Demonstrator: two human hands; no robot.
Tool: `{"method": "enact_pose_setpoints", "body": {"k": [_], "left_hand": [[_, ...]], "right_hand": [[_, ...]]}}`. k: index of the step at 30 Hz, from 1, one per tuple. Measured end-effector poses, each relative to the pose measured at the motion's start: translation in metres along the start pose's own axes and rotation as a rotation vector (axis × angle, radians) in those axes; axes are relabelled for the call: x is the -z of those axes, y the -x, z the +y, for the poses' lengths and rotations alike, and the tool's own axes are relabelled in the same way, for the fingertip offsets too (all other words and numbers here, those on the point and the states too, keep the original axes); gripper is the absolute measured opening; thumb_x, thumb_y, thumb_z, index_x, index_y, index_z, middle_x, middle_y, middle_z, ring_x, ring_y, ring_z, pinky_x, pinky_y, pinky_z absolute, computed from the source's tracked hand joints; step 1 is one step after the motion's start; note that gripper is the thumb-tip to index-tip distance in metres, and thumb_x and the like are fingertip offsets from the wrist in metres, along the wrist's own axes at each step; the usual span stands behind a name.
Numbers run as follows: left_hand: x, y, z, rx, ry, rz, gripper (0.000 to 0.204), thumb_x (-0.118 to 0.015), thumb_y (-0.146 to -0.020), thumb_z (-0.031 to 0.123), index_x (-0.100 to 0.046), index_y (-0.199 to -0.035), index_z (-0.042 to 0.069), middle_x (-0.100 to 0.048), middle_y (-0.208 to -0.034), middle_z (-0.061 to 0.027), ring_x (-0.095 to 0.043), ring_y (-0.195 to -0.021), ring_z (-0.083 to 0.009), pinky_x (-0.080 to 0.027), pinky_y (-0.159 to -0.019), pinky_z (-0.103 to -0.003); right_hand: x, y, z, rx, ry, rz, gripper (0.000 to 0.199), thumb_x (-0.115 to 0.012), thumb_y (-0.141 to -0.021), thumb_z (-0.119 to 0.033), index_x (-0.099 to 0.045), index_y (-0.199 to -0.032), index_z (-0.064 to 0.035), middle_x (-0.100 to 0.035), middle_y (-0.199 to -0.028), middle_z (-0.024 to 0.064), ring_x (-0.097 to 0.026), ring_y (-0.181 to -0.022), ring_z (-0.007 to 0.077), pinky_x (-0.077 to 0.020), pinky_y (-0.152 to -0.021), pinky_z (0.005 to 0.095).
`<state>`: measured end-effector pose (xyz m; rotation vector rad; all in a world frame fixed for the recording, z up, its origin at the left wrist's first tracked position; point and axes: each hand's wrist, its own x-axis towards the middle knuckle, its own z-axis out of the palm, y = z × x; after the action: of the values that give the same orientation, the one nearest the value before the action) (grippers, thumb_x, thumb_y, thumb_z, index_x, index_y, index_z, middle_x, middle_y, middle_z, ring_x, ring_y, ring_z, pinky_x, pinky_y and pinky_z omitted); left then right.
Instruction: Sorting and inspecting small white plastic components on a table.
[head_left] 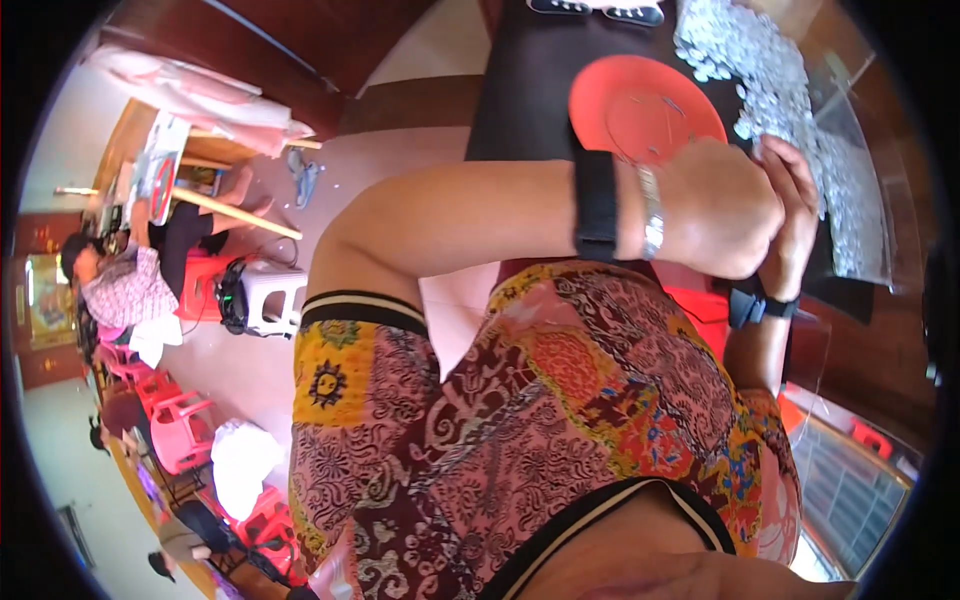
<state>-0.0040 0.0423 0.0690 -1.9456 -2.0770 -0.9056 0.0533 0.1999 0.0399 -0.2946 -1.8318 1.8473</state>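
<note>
My left hand [722, 205] is fisted against my right hand [795, 205]; I cannot tell what either holds. Behind them lie a red plate [625, 100] and silver pieces [765, 70]; my forearm blocks the table.

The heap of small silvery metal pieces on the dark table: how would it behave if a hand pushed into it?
The heap of small silvery pieces looks loose, so it would probably spread and slide rather than move as one. Single pieces seem thin and light, likely fiddly to pinch. Some might scatter toward the round red plastic plate beside it.
</note>
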Motion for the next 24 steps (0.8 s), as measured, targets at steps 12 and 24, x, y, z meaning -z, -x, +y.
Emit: {"method": "enact_pose_setpoints", "body": {"k": [12, 24], "left_hand": [[-0.029, -0.010, 0.015, -0.167, -0.061, -0.326, 0.015, -0.059, -0.066, 0.017, -0.068, -0.063, 0.005, -0.064, -0.062, -0.0136, -0.066, -0.062, -0.0289, -0.051, -0.053, -0.040], [-0.006, 0.015, -0.029, 0.204, 0.331, 0.152, 0.018, -0.054, -0.087, 0.014, -0.060, -0.079, 0.000, -0.060, -0.068, -0.0089, -0.056, -0.057, -0.0158, -0.045, -0.056, -0.029]], "right_hand": [[0.041, -0.007, 0.015, 0.060, -0.032, -0.035, 0.023, -0.059, -0.089, -0.005, -0.063, -0.112, -0.0001, -0.064, -0.091, 0.0026, -0.054, -0.076, 0.0075, -0.0434, -0.072, 0.0211], [0.026, -0.014, 0.015, -0.021, -0.125, -0.229, 0.022, -0.059, -0.091, -0.011, -0.062, -0.110, -0.0007, -0.067, -0.088, 0.0058, -0.061, -0.076, 0.0102, -0.0495, -0.070, 0.0232]]}}
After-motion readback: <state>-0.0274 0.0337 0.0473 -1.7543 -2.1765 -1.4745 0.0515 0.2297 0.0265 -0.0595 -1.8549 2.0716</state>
